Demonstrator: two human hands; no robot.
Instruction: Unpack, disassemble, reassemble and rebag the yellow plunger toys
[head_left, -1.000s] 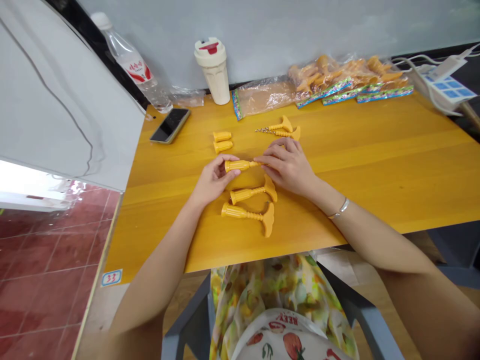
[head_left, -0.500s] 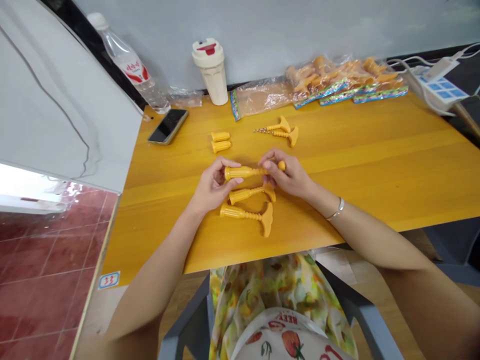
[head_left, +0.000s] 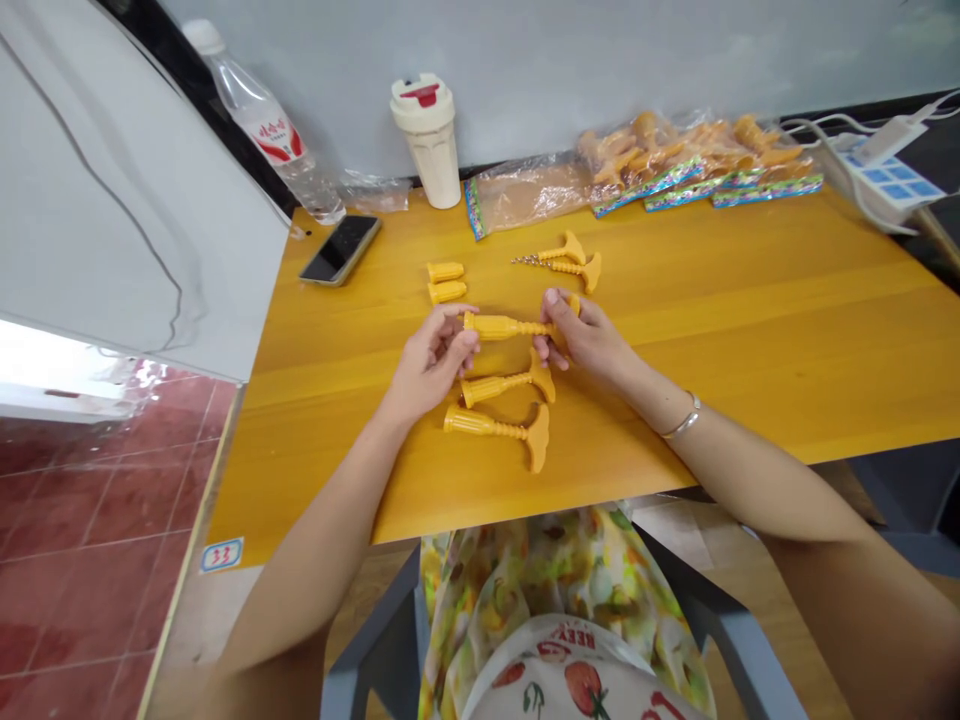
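One yellow corkscrew with a sleeve on its shaft [head_left: 496, 327] is held level between both hands. My left hand [head_left: 433, 362] pinches its wide sleeve end, while my right hand [head_left: 582, 335] grips the handle. Just below lie two similar sleeved corkscrews, an upper one [head_left: 499, 386] and a lower one [head_left: 487, 424], handles to the right. Beyond my hands, two loose yellow sleeves [head_left: 448, 291] sit side by side. To their right, two corkscrews [head_left: 571, 268] lie with bare metal spirals crossing.
A phone [head_left: 341, 250], a water bottle [head_left: 270, 130] and a white cup [head_left: 430, 145] stand or lie at the back left of the table [head_left: 735, 330]. Along the back are a flat plastic bag [head_left: 529, 195], bags of yellow corkscrews [head_left: 697, 155] and a power strip [head_left: 889, 178].
The held corkscrew has moved slightly up and right with both hands. My right hand has shifted onto the handle, and more of the shaft shows.
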